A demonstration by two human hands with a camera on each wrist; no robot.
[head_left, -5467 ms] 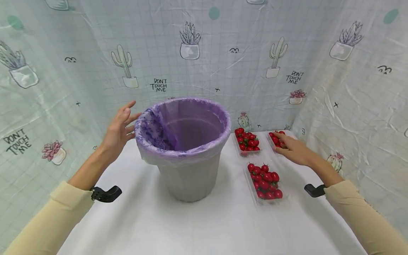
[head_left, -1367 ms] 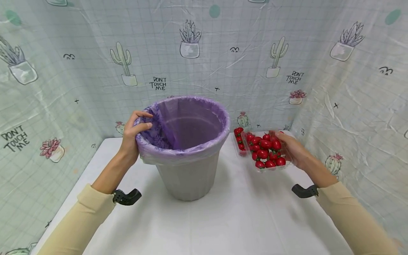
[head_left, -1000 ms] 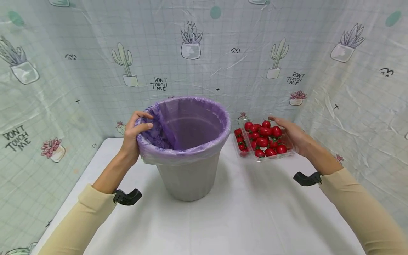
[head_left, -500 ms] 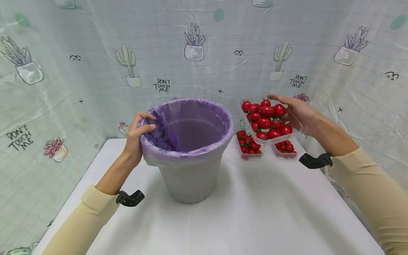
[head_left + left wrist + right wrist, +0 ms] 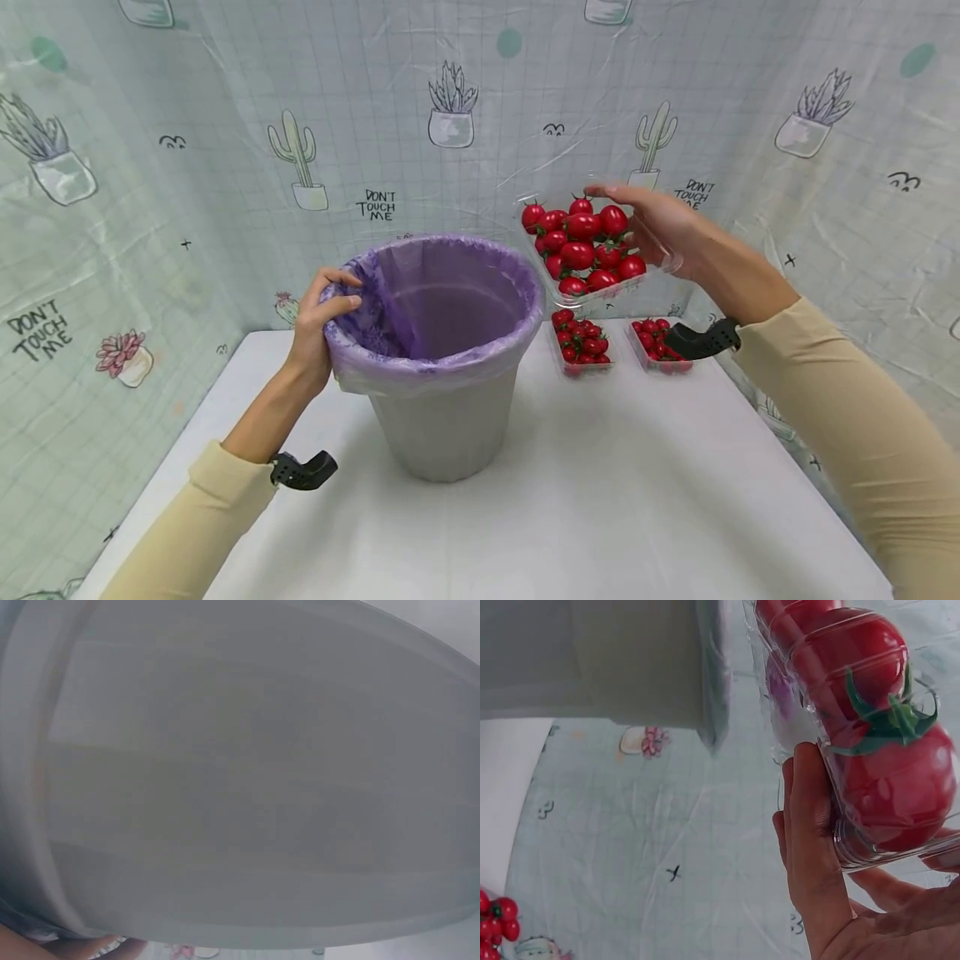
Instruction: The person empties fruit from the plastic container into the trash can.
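Observation:
My left hand (image 5: 309,333) grips the left rim of a grey trash bin (image 5: 450,425), thumb and fingers over its purple plastic liner (image 5: 431,362). The bin's wall (image 5: 240,780) fills the left wrist view. In the air by the bin's right rim, my right hand (image 5: 671,229) holds a clear plastic box (image 5: 557,293) full of red cherry tomatoes (image 5: 581,225). Its thumb and fingers clasp the box's right side; some fingers are hidden. The right wrist view shows the thumb along the box's wall and the tomatoes (image 5: 900,772) inside.
Two more boxes of cherry tomatoes, a left one (image 5: 573,365) and a right one (image 5: 667,365), stand on the white table (image 5: 585,508) behind the held one. A cactus-print curtain (image 5: 495,167) encloses the back and sides.
Earlier, the left hand hung beside the bin and the near tomato box stood on the table. The left hand now grips the rim. The right hand has lifted that box up and leftward.

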